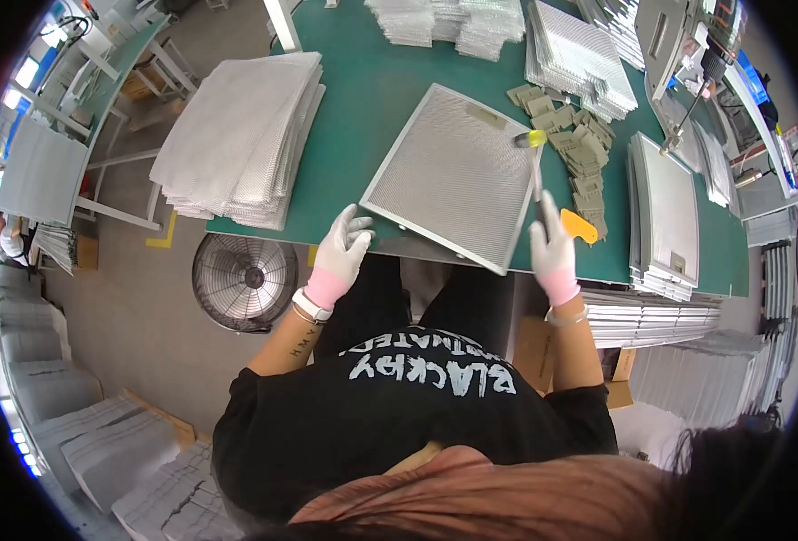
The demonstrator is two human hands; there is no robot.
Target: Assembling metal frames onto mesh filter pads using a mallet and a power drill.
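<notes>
A square metal mesh filter panel (457, 171) in a thin silvery frame lies at an angle on the green table, with one corner toward me. A small grey-green plastic piece (487, 117) sits at its far edge. My right hand (552, 245), in a white and pink glove, is closed round the handle of a small mallet (532, 142). The mallet's yellow head is over the panel's right corner. My left hand (343, 248), gloved alike, is by the panel's left corner, fingers apart and slightly bent, holding nothing. Whether it touches the frame I cannot tell.
Loose grey-green plastic pieces (579, 149) lie right of the panel, beside an orange-yellow object (579, 227). Mesh sheets (241, 135) are stacked at left, framed panels (667, 212) at right. A machine (678, 54) stands at far right; a floor fan (244, 281) is below left.
</notes>
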